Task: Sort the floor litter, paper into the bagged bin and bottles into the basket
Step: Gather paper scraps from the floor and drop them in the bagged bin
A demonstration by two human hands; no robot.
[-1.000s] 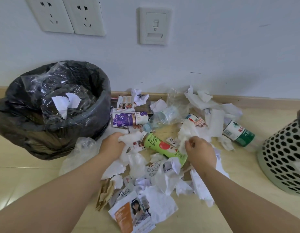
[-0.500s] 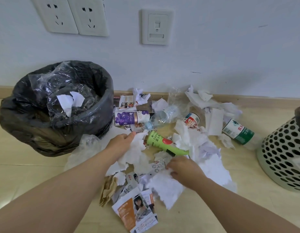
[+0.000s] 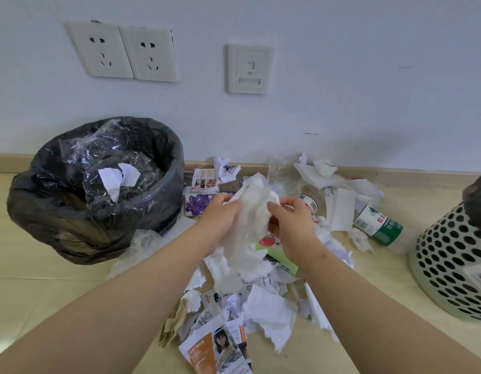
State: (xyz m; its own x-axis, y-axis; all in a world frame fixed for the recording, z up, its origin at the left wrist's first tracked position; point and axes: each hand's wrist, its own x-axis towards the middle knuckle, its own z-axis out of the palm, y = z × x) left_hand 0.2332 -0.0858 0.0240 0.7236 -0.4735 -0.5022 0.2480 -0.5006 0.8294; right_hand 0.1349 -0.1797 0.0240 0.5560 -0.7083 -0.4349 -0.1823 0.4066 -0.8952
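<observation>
My left hand [image 3: 220,217] and my right hand [image 3: 290,225] grip a bundle of white tissue paper [image 3: 251,211] between them, lifted above the litter pile. The bin with a black bag [image 3: 99,184] stands at the left and holds paper scraps and clear plastic. A perforated pale basket [image 3: 455,265] stands at the right edge. A green-labelled bottle [image 3: 378,225] lies near the basket. Part of a bright green bottle [image 3: 277,255] shows under my right hand. A purple-labelled bottle [image 3: 196,205] lies beside the bin, partly hidden by my left hand.
Torn white paper [image 3: 269,317], a printed leaflet [image 3: 217,349] and a brown scrap [image 3: 174,322] cover the floor below my hands. More tissue [image 3: 339,209] and clear plastic lie along the baseboard. Wall sockets [image 3: 123,54] sit above the bin.
Both hands gathered tissue from the floor, came together and lifted the bundle up above the pile. The green bottle is now mostly covered by my right hand.
</observation>
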